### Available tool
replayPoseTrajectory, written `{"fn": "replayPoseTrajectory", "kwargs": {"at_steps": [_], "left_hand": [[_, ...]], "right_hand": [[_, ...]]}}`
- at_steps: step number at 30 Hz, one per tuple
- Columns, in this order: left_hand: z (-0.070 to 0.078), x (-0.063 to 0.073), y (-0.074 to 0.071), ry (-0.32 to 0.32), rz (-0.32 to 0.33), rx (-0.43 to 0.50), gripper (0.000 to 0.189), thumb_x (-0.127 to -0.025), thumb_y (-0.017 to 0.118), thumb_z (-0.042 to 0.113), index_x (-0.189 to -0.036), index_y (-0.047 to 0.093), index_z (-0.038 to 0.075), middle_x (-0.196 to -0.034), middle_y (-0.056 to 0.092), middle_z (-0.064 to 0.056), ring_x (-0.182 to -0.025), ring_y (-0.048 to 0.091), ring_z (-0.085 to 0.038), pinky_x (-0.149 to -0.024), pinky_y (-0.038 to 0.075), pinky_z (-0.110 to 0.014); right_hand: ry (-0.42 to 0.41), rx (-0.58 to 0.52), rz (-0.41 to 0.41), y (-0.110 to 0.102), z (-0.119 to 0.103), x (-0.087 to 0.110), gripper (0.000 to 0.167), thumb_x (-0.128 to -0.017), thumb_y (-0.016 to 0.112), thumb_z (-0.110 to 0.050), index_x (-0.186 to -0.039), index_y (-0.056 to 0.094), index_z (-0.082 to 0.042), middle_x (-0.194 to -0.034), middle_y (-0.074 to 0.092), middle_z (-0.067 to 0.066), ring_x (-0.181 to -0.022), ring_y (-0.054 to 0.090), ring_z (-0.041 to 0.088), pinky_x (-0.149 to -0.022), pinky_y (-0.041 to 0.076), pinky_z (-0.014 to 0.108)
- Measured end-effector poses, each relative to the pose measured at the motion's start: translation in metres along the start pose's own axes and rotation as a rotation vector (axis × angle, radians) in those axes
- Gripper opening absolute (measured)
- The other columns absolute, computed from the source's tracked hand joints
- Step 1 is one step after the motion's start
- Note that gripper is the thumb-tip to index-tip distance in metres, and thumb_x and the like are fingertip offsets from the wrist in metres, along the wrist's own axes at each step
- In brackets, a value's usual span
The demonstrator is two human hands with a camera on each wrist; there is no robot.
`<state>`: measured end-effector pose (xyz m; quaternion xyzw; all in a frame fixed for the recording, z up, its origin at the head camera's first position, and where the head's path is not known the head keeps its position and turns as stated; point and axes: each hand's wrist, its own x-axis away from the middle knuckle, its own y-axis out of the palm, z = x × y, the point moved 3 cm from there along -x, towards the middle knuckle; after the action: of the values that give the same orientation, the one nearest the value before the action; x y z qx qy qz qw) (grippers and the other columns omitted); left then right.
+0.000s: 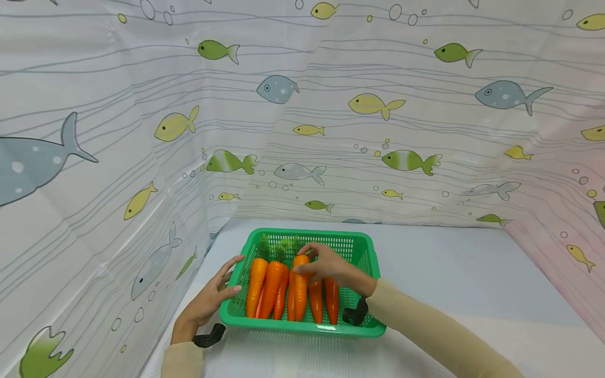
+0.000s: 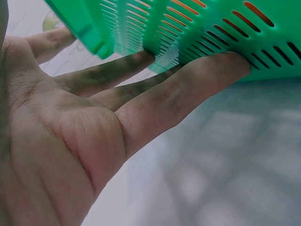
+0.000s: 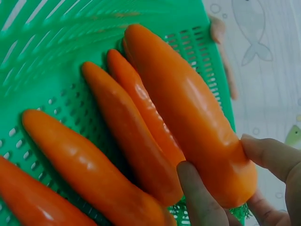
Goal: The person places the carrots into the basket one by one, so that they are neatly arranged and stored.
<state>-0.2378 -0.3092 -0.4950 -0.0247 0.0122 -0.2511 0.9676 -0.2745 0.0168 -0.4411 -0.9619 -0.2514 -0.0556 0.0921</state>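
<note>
A green plastic basket [image 1: 307,328] holds several orange carrots with feathery green tops. My right hand [image 1: 331,263] pinches the thick top end of one carrot [image 1: 301,302] between thumb and fingers. The right wrist view shows this carrot [image 3: 188,108] above the others, its narrow end pointing away from the hand. At the basket's left side is my left hand [image 1: 208,302], its fingers spread. In the left wrist view the fingers [image 2: 178,92] are fairly straight and touch the slotted outer wall [image 2: 221,28].
More carrots [image 1: 332,299] lie side by side in the basket, left and right of the pinched one. The basket stands on a white table [image 1: 439,273]. A fish-patterned sheet [image 1: 340,136] rises behind and at both sides. Black devices [image 1: 210,336] are worn at the wrists.
</note>
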Motion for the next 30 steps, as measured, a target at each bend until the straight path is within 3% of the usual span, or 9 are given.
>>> {"fn": "replayPoseTrajectory", "kwargs": {"at_steps": [8,15,25,30], "left_hand": [[0.0,0.001,0.0,-0.012,0.007,-0.009,0.076,-0.103,0.055,0.007,-0.165,0.016,0.029,-0.158,0.028,-0.029,-0.122,0.055,-0.039,-0.086,0.056,-0.053],[0.001,0.0,0.0,-0.014,0.018,-0.017,0.076,-0.103,0.055,0.007,-0.165,0.017,0.029,-0.157,0.029,-0.029,-0.122,0.054,-0.04,-0.086,0.056,-0.053],[0.002,-0.001,0.0,-0.005,-0.006,-0.007,0.075,-0.104,0.054,0.008,-0.165,0.015,0.031,-0.157,0.029,-0.029,-0.12,0.057,-0.041,-0.084,0.057,-0.055],[0.0,-0.001,-0.001,-0.003,-0.004,-0.012,0.075,-0.104,0.054,0.008,-0.165,0.016,0.031,-0.158,0.029,-0.028,-0.122,0.055,-0.04,-0.085,0.056,-0.054]], "right_hand": [[0.038,-0.023,0.027,0.009,0.001,-0.005,0.044,-0.088,0.083,-0.013,-0.124,0.06,-0.004,-0.127,0.052,0.024,-0.084,0.07,0.03,-0.078,0.059,0.055],[0.048,-0.063,0.0,0.013,0.0,-0.007,0.042,-0.091,0.079,-0.006,-0.127,0.058,0.0,-0.122,0.053,0.024,-0.09,0.068,0.033,-0.082,0.058,0.056],[0.049,0.023,-0.029,0.015,0.0,-0.006,0.032,-0.093,0.074,-0.001,-0.123,0.061,0.003,-0.109,0.059,0.021,-0.092,0.069,0.041,-0.083,0.058,0.054],[0.043,0.047,-0.052,0.014,-0.003,-0.005,0.032,-0.095,0.073,-0.004,-0.125,0.061,0.003,-0.11,0.061,0.021,-0.095,0.069,0.044,-0.085,0.057,0.054]]}}
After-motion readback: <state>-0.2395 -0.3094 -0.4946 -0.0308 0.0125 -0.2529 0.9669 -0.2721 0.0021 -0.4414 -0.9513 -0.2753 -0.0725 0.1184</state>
